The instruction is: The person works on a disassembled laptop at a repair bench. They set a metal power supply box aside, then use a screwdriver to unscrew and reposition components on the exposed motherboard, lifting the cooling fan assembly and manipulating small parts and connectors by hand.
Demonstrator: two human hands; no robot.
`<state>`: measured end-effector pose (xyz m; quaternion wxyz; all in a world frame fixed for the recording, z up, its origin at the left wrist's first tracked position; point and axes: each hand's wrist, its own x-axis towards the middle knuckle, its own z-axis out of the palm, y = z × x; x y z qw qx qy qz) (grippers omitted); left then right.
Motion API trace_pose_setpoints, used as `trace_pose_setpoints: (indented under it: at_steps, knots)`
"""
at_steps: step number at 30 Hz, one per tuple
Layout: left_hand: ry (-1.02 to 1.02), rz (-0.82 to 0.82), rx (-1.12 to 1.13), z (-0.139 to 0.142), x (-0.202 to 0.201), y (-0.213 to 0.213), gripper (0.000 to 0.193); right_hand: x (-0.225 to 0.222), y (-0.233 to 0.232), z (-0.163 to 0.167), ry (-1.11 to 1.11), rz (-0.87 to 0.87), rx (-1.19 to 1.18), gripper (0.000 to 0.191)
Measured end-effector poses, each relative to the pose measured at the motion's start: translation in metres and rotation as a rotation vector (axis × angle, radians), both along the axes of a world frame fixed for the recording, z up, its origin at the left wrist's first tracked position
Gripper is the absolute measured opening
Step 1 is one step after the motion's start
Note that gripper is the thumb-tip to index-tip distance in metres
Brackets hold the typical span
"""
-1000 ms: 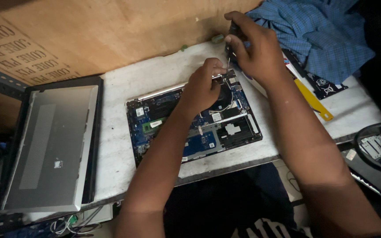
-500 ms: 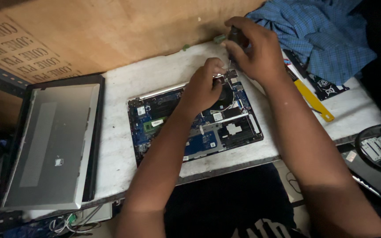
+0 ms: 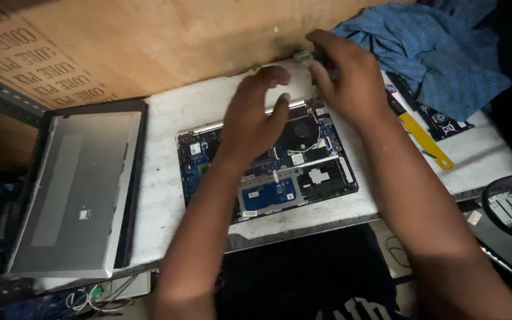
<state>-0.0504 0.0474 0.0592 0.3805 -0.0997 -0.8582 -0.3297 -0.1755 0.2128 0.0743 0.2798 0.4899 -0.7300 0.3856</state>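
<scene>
1. Nearest the viewer, the opened laptop base (image 3: pixel 268 172) lies flat on the white surface (image 3: pixel 161 195), circuit boards up, its long axis running left to right.
2. Above its middle, the left hand (image 3: pixel 253 121) hovers with fingers (image 3: pixel 271 76) loosely curled and spread, holding nothing; the fan (image 3: pixel 297 131) lies just right of its thumb.
3. Farther back, the right hand (image 3: pixel 351 80) sits over the base's far right corner, the nearer hand to that edge, its fingers pinching a small pale-green part (image 3: pixel 301 56); what kind of part is unclear.
4. Beyond lies a blue checked cloth (image 3: pixel 434 53).
</scene>
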Motion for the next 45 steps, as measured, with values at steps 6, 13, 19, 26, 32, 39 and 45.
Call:
trace_pose_setpoints:
  at_steps: [6, 13, 19, 26, 32, 39, 45]
  knots:
    - [-0.048, 0.128, -0.12, 0.004, 0.05, -0.031, 0.025, 0.002, -0.005, -0.002, -0.007, -0.06, 0.019, 0.034]
    - [-0.119, 0.229, -0.021, -0.012, 0.068, -0.059, 0.02, 0.005, -0.007, 0.0, 0.148, -0.063, -0.003, 0.028]
    - [-0.055, 0.25, -0.092, -0.018, 0.071, -0.072, 0.02, 0.007, -0.015, -0.005, -0.062, 0.019, -0.081, 0.033]
    - [0.02, 0.228, -0.092, -0.018, 0.073, -0.073, 0.018, 0.008, -0.021, -0.004, -0.017, 0.015, -0.104, 0.032]
    - [-0.03, 0.228, -0.094, -0.016, 0.071, -0.073, 0.021, 0.005, -0.014, -0.003, -0.032, 0.044, -0.098, 0.033]
    - [-0.022, 0.227, -0.124, -0.014, 0.073, -0.07, 0.021, 0.006, -0.017, 0.0, -0.089, 0.07, -0.114, 0.028]
    - [-0.041, 0.225, -0.113, -0.012, 0.073, -0.067, 0.019, 0.01, -0.013, 0.005, -0.007, 0.069, -0.123, 0.025]
